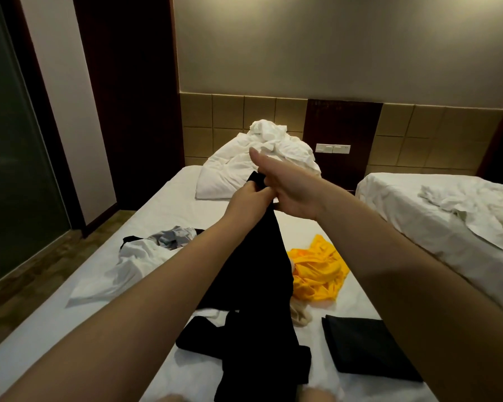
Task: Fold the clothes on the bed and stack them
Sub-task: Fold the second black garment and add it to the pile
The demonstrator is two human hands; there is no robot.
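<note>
A long black garment (259, 285) hangs from both hands above the white bed (169, 210), its lower end trailing on the sheet. My left hand (244, 203) grips its top edge with curled fingers. My right hand (285, 187) holds the same edge beside it, thumb raised. A folded black piece (363, 343) lies flat at the near right. A crumpled yellow garment (317, 271) lies right of the hanging cloth. A white garment (128, 271) with a grey one (174, 236) behind it lies on the left. A cream item (301, 314) peeks out under the yellow one.
A heap of white bedding and a pillow (244, 169) sits at the head of the bed. A second bed (447, 221) with rumpled white sheets stands to the right. Wooden floor (41, 271) runs along the left, beside a dark glass panel (9, 169).
</note>
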